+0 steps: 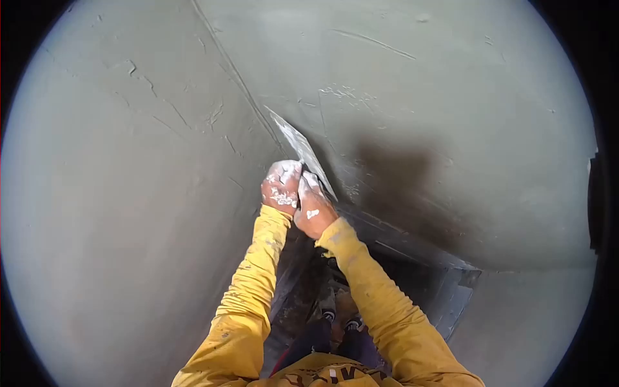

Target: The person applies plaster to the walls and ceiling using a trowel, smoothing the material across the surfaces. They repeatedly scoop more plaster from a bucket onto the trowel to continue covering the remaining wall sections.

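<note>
A long metal trowel blade (300, 145), smeared with white plaster, stands on edge close to the grey wall (400, 77) on the right, near the wall corner. My left hand (282, 186) is closed at the trowel's near side, its knuckles coated white. Right beside it, touching it, my right hand (314, 206) is also wrapped round the trowel, with white smears on its back. The handle is hidden under the fingers of both hands. Ridges and scrape marks show on the wall surface around the blade.
Another grey wall (129, 213) rises on the left and meets the right one at a corner line. A dark recess with a grey panel (454, 300) lies below right. My shoes (353, 324) stand on a dark, cluttered floor. A dark object (594, 203) is at the far right edge.
</note>
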The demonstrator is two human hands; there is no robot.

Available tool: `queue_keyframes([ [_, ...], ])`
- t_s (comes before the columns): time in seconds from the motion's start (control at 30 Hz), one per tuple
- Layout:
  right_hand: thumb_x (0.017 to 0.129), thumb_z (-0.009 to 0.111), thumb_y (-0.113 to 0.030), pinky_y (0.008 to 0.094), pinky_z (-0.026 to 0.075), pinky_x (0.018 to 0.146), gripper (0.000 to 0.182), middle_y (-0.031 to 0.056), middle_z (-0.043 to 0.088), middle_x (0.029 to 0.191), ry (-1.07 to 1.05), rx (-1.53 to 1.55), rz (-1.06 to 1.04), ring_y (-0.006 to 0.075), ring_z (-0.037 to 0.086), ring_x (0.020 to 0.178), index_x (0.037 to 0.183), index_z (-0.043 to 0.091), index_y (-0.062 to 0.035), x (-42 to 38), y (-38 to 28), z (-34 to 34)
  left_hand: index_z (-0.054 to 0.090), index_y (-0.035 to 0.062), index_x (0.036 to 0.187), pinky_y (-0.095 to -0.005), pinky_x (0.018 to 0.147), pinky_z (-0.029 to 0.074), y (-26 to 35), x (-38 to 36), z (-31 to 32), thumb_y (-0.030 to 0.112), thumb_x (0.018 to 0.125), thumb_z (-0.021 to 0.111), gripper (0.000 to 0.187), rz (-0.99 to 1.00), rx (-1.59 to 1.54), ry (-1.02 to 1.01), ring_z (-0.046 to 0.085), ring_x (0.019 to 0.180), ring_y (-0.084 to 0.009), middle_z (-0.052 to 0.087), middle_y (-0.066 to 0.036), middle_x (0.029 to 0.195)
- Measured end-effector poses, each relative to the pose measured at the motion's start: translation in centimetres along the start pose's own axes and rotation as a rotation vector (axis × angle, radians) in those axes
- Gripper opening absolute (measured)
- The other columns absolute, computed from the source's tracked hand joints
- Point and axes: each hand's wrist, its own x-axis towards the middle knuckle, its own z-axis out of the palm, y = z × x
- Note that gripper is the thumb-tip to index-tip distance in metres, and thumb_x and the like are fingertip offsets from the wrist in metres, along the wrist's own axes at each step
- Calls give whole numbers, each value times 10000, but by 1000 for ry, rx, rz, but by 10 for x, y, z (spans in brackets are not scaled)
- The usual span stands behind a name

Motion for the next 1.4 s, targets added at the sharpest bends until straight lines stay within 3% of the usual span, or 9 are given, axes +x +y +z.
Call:
queue_keyframes([
  [0.07, 800, 612, -110, 435, 337, 1040, 686, 300, 396, 1320, 157, 102, -52, 457, 403, 1215, 1399, 294, -5, -27, -35, -4, 633, 13, 883, -295, 640, 485, -10, 24, -16, 257, 892, 616, 244, 450, 402, 79, 617, 690, -160, 658, -75, 759],
  [0.17, 845, 616, -151, 392, 418, 934, 598, 242, 612, 1097, -238, 517, 234, 342, 572, 1092, 1377, 359, -55, -153, -13, -17, 612, 27, 831, -260, 496, 429, 12, -6, 21, 286, 893, 626, 268, -361, -318, 160, 546, 534, -110, 591, -38, 635],
  [0.3, 884, 553, -272, 402, 419, 958, 516, 211, 542, 1238, -329, -87, 148, 353, 521, 1148, 1326, 398, -56, -289, 114, 44, 601, 22, 811, -289, 437, 396, -16, 76, 13, 335, 901, 601, 326, -293, -156, 219, 504, 471, -119, 555, -38, 575],
  [0.4, 772, 623, -428, 378, 412, 975, 587, 184, 515, 1289, -788, -106, 916, 322, 496, 1183, 1244, 532, -93, -411, 161, -6, 597, 15, 809, -301, 442, 400, -10, 82, 26, 341, 911, 581, 341, -231, -132, 303, 504, 469, -132, 550, -53, 570],
  [0.5, 813, 580, -473, 353, 417, 966, 589, 151, 561, 1257, -930, -212, 963, 290, 536, 1155, 1262, 530, -94, -596, 261, -34, 587, 3, 775, -311, 476, 411, -6, 67, 48, 304, 915, 583, 332, -179, -115, 314, 508, 498, -133, 548, -60, 567],
  [0.67, 821, 568, -476, 366, 393, 1011, 602, 191, 515, 1307, -802, -273, 1358, 314, 483, 1228, 1269, 532, -75, -558, 205, -87, 585, 2, 759, -304, 500, 397, 64, 27, 82, 243, 896, 621, 279, -28, -127, 311, 451, 516, -115, 529, -46, 569],
  [1.0, 773, 703, -360, 315, 468, 876, 477, 136, 650, 1094, -205, 68, 1053, 272, 617, 1019, 1147, 609, -80, -561, 203, -47, 609, 62, 824, -421, 573, 479, 211, -81, 184, 130, 826, 604, 68, 499, 172, 118, 560, 670, -327, 558, -123, 763],
  [1.13, 753, 711, -333, 320, 471, 861, 479, 137, 662, 1045, -219, -104, 1099, 267, 624, 982, 1122, 609, -47, -588, 203, -67, 610, 81, 973, -423, 607, 476, 266, -146, 229, 56, 784, 590, 191, 462, -374, -64, 560, 722, -319, 545, -110, 770],
  [1.4, 748, 711, -353, 331, 486, 821, 469, 110, 659, 1022, -337, -301, 1320, 248, 622, 938, 1086, 623, -41, -772, 297, -38, 600, 48, 794, -319, 563, 462, 110, -107, 120, 128, 900, 577, 136, 2, -70, 129, 551, 597, -153, 597, -78, 668],
])
